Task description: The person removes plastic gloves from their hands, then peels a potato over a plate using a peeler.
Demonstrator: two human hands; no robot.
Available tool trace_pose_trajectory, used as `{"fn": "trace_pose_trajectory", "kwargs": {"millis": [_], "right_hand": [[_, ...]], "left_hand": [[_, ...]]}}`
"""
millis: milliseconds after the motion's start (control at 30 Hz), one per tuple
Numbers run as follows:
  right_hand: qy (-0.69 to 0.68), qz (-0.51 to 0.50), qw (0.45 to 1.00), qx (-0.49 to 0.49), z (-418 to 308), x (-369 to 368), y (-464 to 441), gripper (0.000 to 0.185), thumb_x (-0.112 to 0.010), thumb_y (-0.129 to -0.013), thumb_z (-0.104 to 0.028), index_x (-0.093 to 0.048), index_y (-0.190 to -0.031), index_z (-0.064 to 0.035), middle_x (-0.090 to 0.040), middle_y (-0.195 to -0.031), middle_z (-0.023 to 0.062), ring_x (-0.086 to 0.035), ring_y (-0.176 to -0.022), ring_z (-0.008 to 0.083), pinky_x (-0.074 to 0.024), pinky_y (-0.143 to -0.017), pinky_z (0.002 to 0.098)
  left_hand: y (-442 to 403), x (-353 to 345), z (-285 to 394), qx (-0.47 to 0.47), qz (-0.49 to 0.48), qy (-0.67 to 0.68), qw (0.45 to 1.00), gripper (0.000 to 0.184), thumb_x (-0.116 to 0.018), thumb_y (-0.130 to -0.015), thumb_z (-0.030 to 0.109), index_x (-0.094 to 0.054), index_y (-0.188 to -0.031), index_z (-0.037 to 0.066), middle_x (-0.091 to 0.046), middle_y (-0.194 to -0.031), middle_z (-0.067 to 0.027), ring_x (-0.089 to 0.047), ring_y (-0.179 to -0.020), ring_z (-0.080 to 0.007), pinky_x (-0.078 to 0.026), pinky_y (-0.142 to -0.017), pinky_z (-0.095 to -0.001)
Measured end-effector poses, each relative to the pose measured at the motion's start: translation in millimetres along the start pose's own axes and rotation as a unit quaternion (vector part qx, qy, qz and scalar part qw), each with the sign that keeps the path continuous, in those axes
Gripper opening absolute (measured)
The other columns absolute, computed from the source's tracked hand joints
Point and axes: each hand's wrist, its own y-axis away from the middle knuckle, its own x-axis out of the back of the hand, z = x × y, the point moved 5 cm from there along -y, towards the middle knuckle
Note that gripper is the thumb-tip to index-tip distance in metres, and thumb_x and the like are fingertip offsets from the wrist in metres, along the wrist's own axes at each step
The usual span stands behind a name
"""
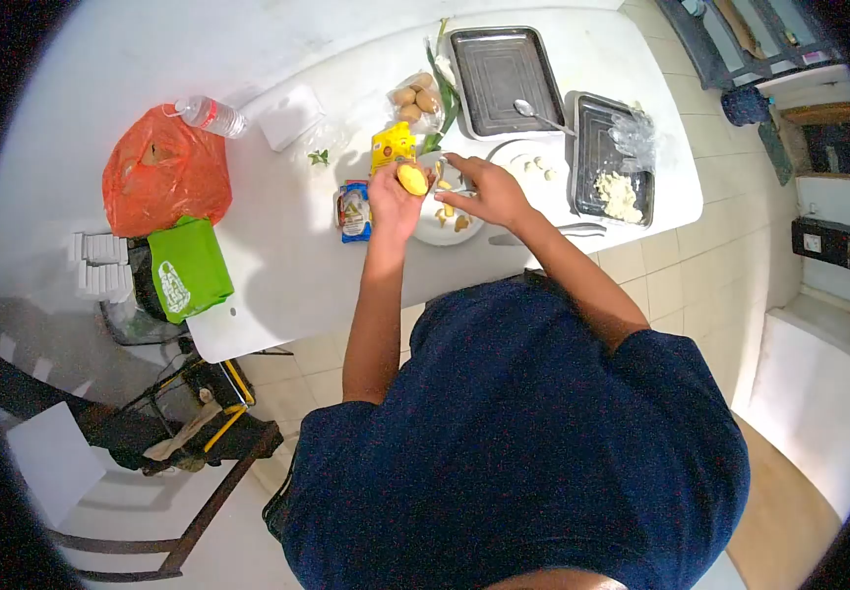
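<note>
My left hand [394,202] holds a smooth yellow oval piece, apparently a peeled potato [412,179], with its fingers curled round it. To its right, my right hand [494,192] reaches over a white plate [435,234], thumb and index finger spread apart. Small pale bits show near those fingertips, too small to name. Brownish peelings [461,223] lie on the plate. A yellow packet [392,146] stands just beyond my left hand, and a blue packet [354,210] lies left of my wrist. A knife [573,230] rests near my right forearm.
Farther back are a clear bag of brown potatoes [415,98], green onions [443,93] and a dark baking tray [504,84] with a spoon [533,111]. Another tray [590,147] holds pale crumbly food. Orange [164,172] and green [189,270] bags sit at the left edge.
</note>
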Motion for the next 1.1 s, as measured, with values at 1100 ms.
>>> {"fn": "trace_pose_trajectory", "kwargs": {"millis": [1100], "right_hand": [[0.126, -0.01, 0.977, 0.17, -16.1, 32.8, -6.9, 0.072, -0.075, -0.069, -0.048, -0.063, -0.127, -0.0075, -0.062, -0.078, 0.0144, -0.063, -0.07, 0.0349, -0.0497, -0.063, 0.0442]], "left_hand": [[40.2, -14.1, -22.6, -0.112, 0.041, -0.15, 0.982, 0.03, -0.063, -0.093, 0.016, -0.053, -0.121, 0.008, -0.06, -0.116, -0.0063, -0.062, -0.107, -0.0197, -0.052, -0.093, -0.0347]]}}
